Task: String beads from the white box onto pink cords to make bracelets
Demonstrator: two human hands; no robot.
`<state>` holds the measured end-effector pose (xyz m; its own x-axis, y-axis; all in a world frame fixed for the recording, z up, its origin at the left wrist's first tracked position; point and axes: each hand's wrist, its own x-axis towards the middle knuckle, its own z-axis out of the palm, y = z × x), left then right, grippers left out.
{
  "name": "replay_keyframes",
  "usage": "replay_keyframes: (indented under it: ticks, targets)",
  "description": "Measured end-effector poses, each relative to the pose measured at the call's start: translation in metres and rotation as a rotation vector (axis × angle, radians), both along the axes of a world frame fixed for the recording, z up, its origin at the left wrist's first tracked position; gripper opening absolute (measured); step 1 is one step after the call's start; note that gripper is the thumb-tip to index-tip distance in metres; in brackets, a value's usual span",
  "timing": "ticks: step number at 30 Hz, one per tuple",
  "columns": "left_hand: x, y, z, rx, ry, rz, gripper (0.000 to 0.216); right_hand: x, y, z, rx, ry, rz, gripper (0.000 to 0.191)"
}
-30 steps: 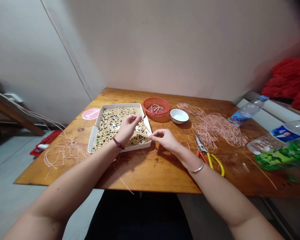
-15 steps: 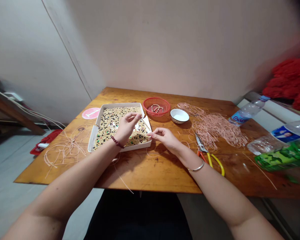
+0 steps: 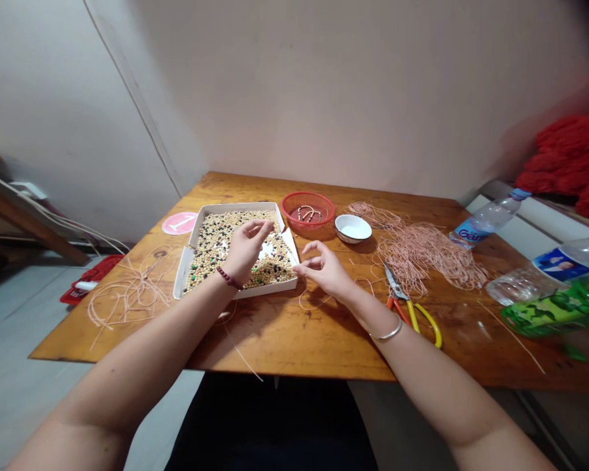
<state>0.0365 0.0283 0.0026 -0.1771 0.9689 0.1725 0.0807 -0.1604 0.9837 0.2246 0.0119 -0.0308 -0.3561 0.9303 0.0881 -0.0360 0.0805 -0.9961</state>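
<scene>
Roomy in front, crowded to the right.
Passable across bare tabletop [image 3: 319,347] between tray [image 3: 269,289] and near edge, past a cord loop [image 3: 314,308] below the right hand [image 3: 328,269]; narrow over the tray's right side, between left hand [image 3: 247,247] and right hand. Obstructed behind by the red basket [image 3: 319,224] and white bowl [image 3: 353,229], rightward by pliers [image 3: 401,293], heaped cord [image 3: 427,255] and a green bottle [image 3: 554,309], leftward by tangled cord [image 3: 144,278].

A plain pale wall [image 3: 324,98], brighter at left and dimmer toward the far right, stands behind the wooden bench [image 3: 294,347]. Grey floor [image 3: 19,314] shows at left, under a slanting brown beam [image 3: 39,227]. At right, partly hidden, is perhaps a white cabinet [image 3: 525,229].
</scene>
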Motion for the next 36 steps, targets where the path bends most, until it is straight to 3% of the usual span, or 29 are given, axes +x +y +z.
replay_keyframes:
  ticks: [5, 11, 14, 16, 22, 29, 32, 36]
  targets:
    - [0.0, 0.0, 0.0, -0.005, 0.012, -0.004, 0.038, -0.001, -0.002, 0.0, 0.131, -0.047, 0.058, 0.019]
    - [0.0, 0.0, 0.0, -0.004, -0.009, 0.004, 0.034, -0.001, -0.005, 0.006, 0.113, -0.087, 0.066, 0.031]
    - [0.0, 0.001, -0.001, -0.003, -0.002, 0.003, 0.035, 0.0, -0.004, 0.011, 0.031, -0.069, 0.079, 0.052]
    - [0.0, 0.001, -0.001, -0.009, 0.001, 0.0, 0.036, 0.0, -0.003, 0.012, 0.015, -0.066, 0.085, 0.057]
    - [0.0, 0.001, -0.002, -0.02, 0.001, -0.002, 0.038, -0.003, -0.001, -0.002, 0.077, -0.081, 0.025, 0.026]
    - [0.0, 0.001, -0.003, -0.013, 0.022, 0.009, 0.039, 0.004, 0.001, 0.002, 0.037, -0.103, 0.021, 0.039]
    - [0.002, -0.001, -0.002, 0.0, 0.043, -0.001, 0.04, 0.006, 0.002, 0.005, 0.043, -0.17, 0.083, 0.033]
    - [0.005, -0.002, -0.001, 0.044, 0.057, 0.01, 0.034, 0.005, 0.004, 0.001, 0.035, -0.174, 0.058, 0.028]
